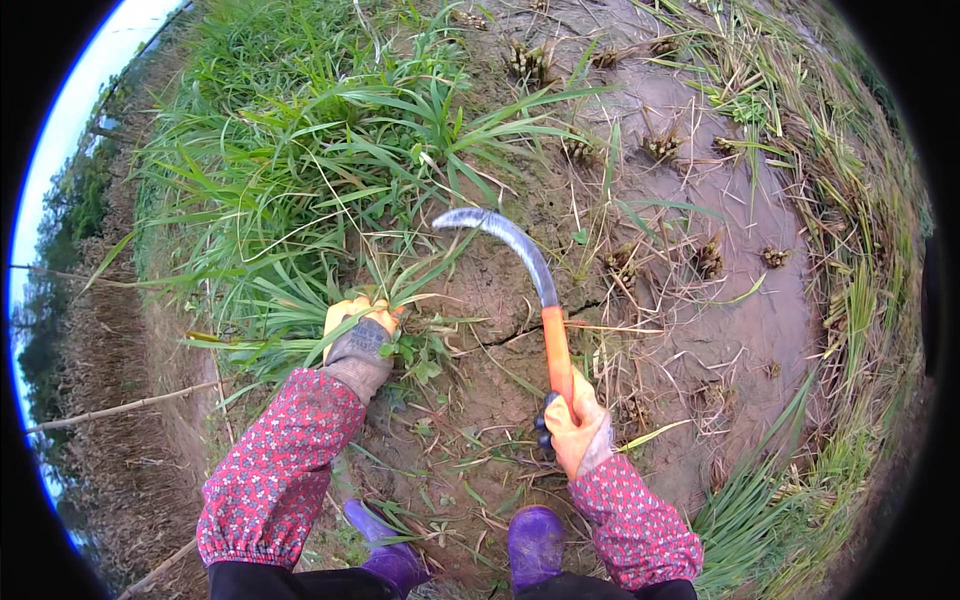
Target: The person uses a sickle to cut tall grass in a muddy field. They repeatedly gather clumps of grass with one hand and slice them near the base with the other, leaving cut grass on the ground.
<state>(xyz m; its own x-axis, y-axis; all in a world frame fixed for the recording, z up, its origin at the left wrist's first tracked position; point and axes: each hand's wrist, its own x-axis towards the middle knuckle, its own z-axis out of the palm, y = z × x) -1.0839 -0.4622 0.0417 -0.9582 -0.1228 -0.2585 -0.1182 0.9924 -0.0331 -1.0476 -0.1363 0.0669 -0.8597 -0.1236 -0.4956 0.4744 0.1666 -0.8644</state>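
My right hand [577,428], in an orange and dark work glove, is wrapped round the orange handle of a sickle [520,246]. The sickle's curved grey blade rises above the muddy ground, its tip bending left toward the grass. My left hand [362,325], in a soiled glove of the same orange, is closed low in a clump of long green grass [290,295]. Blades stick out on both sides of that fist, and its fingertips are partly hidden. The blade is apart from the left hand.
Cut stubble tufts [662,147] stand in wet mud [650,95] on the right. Laid stalks [850,220] line the far right, with a green grass pile [755,525] at lower right. Purple boots [535,545] are below. A thin pole [125,408] lies at left.
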